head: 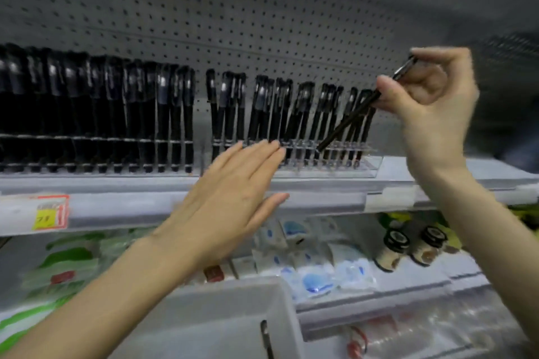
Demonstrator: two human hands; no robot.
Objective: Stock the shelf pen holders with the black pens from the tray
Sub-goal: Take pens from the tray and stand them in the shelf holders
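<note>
At right of frame my right hand pinches a black pen near its upper end, its tip angled down at the clear pen holder, light, stiff and likely slick, while my left hand hovers open mid-frame.

Right hand pinching a tilted black pen, its lower tip at the clear pen holder on the shelf. Left hand flat, fingers straight, before the row of upright pens; contact unclear through blur. Below, a grey tray holds one loose pen.
</note>
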